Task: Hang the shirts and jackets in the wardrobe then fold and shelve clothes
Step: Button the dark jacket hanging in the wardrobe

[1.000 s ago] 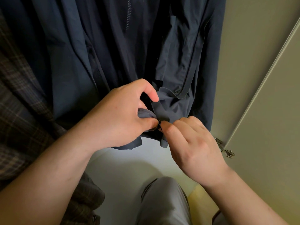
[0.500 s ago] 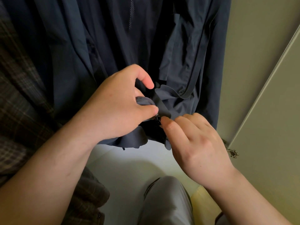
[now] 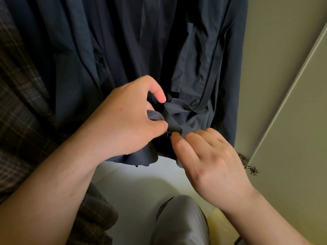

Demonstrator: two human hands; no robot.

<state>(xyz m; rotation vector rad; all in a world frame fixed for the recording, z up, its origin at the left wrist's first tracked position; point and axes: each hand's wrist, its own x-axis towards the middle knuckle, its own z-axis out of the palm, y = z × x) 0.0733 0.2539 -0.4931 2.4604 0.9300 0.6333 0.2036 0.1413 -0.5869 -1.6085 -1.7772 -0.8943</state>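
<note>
Hem of hanging navy jacket [image 3: 123,50] is being gripped by left hand [image 3: 123,124], and pinched beside zipper [image 3: 167,134] by right hand [image 3: 212,165].

Navy jacket [image 3: 185,59]: thin, creased dark-blue fabric, hanging upright with the front open. Mesh lining [image 3: 143,23] shows high inside. A zip track [image 3: 209,87] runs down the right front edge and curls at the bottom. The lower hem is bunched; the left hand [image 3: 123,124] pinches one front corner, the right hand [image 3: 212,165] pinches the other, and the small metal zip slider [image 3: 167,134] lies between them.

Plaid shirt [image 3: 21,106]: dark brown check, hanging just left of the jacket and touching it.

Wardrobe [image 3: 276,64]: pale grey-green side wall, light floor, door open at right.
</note>
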